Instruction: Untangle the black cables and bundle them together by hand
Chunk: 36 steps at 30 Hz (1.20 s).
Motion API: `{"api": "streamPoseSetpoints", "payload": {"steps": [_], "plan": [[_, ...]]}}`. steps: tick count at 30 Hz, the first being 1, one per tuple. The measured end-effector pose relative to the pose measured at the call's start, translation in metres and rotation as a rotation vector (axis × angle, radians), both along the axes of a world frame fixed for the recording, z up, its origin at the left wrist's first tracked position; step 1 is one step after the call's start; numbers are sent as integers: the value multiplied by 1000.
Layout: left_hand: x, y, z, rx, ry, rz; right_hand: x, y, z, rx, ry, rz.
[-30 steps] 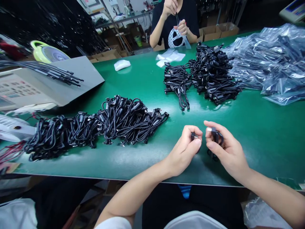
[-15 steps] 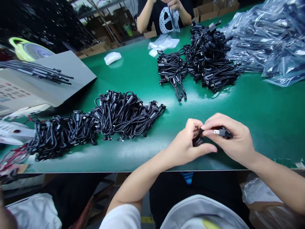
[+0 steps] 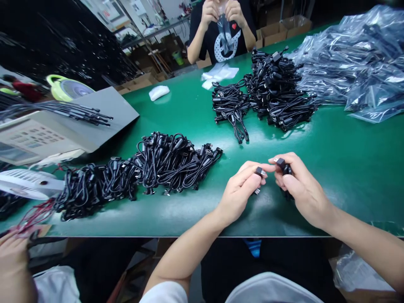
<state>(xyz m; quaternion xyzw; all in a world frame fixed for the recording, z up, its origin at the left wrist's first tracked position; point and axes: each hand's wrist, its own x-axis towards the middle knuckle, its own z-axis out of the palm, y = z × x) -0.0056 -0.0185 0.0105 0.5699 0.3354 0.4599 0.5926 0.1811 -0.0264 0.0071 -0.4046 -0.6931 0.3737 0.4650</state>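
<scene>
Between thumb and fingers, my left hand (image 3: 241, 189) pinches a black cable connector (image 3: 260, 171) with a metal plug tip, and a second metal tip pokes out below. My right hand (image 3: 304, 185) is closed around a folded black cable (image 3: 286, 169); its angled plug (image 3: 279, 162) sticks out above the thumb. Both hands meet at the fingertips just over the green table, near its front edge. Whether the ends in the two hands belong to one cable is hidden by my fingers. A heap of black cables (image 3: 176, 164) lies to the left of my left hand.
Another cable pile (image 3: 274, 88) stands farther back, beside clear bags of cables (image 3: 353, 63). Across the green table (image 3: 356, 168), a person (image 3: 222, 29) holds a bag. At left are a grey machine (image 3: 63, 126), a white fan (image 3: 31, 183) and another person's hand (image 3: 14, 252).
My hands have turned so the plugs show in both; a connector now sticks out of my left hand. The view has tilted up slightly. The person opposite has raised the bag.
</scene>
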Motion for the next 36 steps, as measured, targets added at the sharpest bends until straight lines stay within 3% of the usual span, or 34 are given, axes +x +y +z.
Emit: {"api": "streamPoseSetpoints", "payload": {"steps": [5,11,15,20,26,32,36], "plan": [[4,1,-3,-31,-122,128,-4,-4,1,65,-31,62],[6,-1,2,-166,-238,137,-8,-5,-6,-28,141,125],[8,-1,3,-210,-354,173,-8,-4,-7,-1,231,157],[8,-2,7,-189,-339,152,-7,-4,-4,69,166,87],[8,-2,8,-174,-325,129,-8,-4,1,117,174,119],[10,-4,2,-139,-349,90,-13,-3,-2,14,303,179],[10,-3,4,-146,-362,76,-14,-4,-5,-27,271,213]]}}
